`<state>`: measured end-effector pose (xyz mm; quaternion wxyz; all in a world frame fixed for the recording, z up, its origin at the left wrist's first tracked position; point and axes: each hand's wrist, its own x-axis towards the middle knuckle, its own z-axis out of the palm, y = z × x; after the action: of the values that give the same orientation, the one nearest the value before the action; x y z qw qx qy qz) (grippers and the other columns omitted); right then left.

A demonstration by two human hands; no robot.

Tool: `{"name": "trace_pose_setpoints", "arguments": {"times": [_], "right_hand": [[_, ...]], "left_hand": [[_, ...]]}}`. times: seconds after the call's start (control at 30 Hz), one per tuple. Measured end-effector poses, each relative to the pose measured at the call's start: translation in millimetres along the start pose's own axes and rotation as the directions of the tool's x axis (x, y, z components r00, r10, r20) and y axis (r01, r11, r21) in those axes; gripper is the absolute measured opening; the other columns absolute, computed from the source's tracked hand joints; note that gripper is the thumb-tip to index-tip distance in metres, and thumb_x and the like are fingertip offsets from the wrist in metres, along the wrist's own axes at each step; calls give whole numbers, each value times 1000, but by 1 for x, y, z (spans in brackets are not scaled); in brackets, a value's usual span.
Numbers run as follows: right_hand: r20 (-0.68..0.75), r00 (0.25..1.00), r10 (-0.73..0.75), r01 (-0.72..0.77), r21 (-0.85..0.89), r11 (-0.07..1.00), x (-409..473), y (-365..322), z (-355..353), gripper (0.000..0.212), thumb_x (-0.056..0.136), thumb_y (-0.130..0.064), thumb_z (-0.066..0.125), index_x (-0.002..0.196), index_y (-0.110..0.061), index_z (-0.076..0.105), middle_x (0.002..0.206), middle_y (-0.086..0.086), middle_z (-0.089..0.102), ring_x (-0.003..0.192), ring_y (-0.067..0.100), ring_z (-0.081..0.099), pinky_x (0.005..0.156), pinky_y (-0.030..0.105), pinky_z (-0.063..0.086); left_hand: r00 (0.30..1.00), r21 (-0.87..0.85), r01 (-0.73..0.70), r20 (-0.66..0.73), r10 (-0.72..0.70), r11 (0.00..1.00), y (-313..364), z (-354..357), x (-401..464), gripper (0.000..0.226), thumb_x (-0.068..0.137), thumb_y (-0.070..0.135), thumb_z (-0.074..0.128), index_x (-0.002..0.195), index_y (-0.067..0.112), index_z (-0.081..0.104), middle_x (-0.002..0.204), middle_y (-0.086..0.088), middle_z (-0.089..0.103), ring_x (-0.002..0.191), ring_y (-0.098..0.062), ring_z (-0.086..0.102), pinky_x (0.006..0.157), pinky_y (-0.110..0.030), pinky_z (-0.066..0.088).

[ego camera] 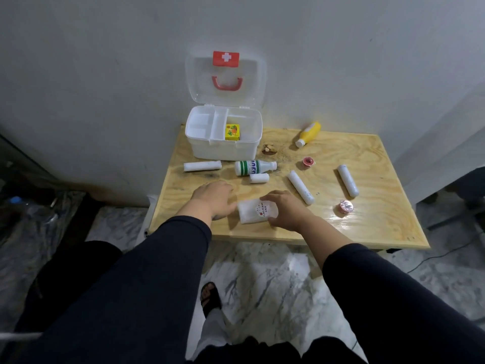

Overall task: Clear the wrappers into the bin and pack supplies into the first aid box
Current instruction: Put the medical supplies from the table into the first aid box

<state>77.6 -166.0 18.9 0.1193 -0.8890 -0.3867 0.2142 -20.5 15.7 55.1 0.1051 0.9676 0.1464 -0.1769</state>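
Observation:
The white first aid box (pixel 199 151) stands open at the table's back left, lid up against the wall, with a small yellow carton (pixel 232 131) inside. A white cotton pack with a round label (pixel 256 212) lies near the front edge. My right hand (pixel 287 210) curls over its right end, gripping it. My left hand (pixel 214 198) rests flat on the table just left of the pack, touching its edge. Loose supplies lie around: a green-striped white bottle (pixel 250 167), a yellow bottle (pixel 309 134), several white bandage rolls (pixel 202 166) (pixel 300 187) (pixel 347 180), and two pink tape rolls (pixel 307 161) (pixel 345 206).
The wooden table (pixel 367 227) stands in a corner against white walls. A short white roll (pixel 259 177) lies by the striped bottle, and a brown stain with scraps (pixel 269 149) marks the table near the box. Marble floor lies below, with my sandalled foot (pixel 210 298). Dark clutter sits at far left.

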Motion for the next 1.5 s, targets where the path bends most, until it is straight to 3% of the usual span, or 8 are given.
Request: {"name": "trace_pose_setpoints", "arguments": {"times": [0.27, 0.5, 0.7, 0.87, 1.0, 1.13, 1.37, 1.5], "right_hand": [[-287, 958, -10, -10, -67, 998, 28, -17, -87, 54, 75, -24, 71, 127, -19, 56, 130, 5, 59, 120, 29, 48, 100, 35, 40], [-380, 925, 26, -100, -177, 979, 88, -45, -139, 53, 79, -30, 68, 130, -20, 54, 129, 5, 58, 121, 27, 45, 97, 37, 43], [-334, 938, 96, -167, -190, 968, 147, -60, -132, 40, 82, -23, 67, 120, -14, 62, 124, 9, 54, 119, 26, 45, 96, 35, 43], [-278, 955, 105, -145, -130, 981, 184, -68, -113, 36, 83, -16, 67, 118, -9, 62, 124, 10, 53, 118, 26, 46, 95, 35, 45], [-247, 962, 116, -129, -37, 991, 201, -72, -105, 45, 81, -18, 70, 124, -12, 59, 129, 9, 48, 118, 25, 51, 99, 32, 43], [-221, 968, 119, -123, -3, 992, 214, -70, -93, 39, 82, -19, 71, 119, -13, 63, 129, 7, 51, 121, 23, 50, 105, 32, 39], [-249, 965, 79, -58, 91, 994, 221, -66, -89, 36, 83, -17, 70, 118, -12, 64, 131, 7, 55, 121, 23, 52, 106, 30, 39], [-323, 946, 36, 1, 113, 994, 195, -47, -102, 28, 83, -15, 70, 111, -14, 68, 122, 7, 61, 113, 23, 57, 102, 30, 43]], "left_hand": [[995, -73, 8, -94, -14, 997, -16, -53, 20, 49, 91, 35, 51, 136, 17, 48, 138, -5, 53, 122, -28, 53, 97, -42, 48], [986, -61, 2, -164, -12, 998, -47, -95, 54, 54, 93, 38, 51, 143, 21, 40, 149, 1, 41, 130, -26, 46, 96, -38, 44], [985, -67, 0, -170, -11, 998, -75, -108, 85, 72, 89, 54, 54, 148, 19, 31, 157, 3, 29, 139, -22, 37, 104, -38, 39], [995, 4, -45, -84, 45, 999, -91, -105, 109, 78, 82, 65, 53, 141, 16, 39, 150, -1, 39, 132, -25, 45, 100, -41, 45], [991, 21, -78, -104, 80, 997, -97, -99, 117, 72, 83, 62, 55, 136, 15, 43, 144, 0, 46, 127, -24, 49, 95, -42, 48], [984, 27, -112, -135, 115, 993, -100, -92, 122, 68, 84, 59, 56, 135, 17, 44, 141, 0, 49, 123, -24, 51, 91, -40, 50], [984, 4, -109, -140, 108, 994, -100, -88, 123, 73, 87, 56, 55, 145, 17, 34, 151, 1, 39, 132, -23, 44, 101, -40, 45], [988, 3, -93, -127, 93, 996, -97, -89, 122, 67, 88, 54, 54, 140, 15, 39, 146, -1, 44, 126, -25, 48, 97, -40, 48]]}}
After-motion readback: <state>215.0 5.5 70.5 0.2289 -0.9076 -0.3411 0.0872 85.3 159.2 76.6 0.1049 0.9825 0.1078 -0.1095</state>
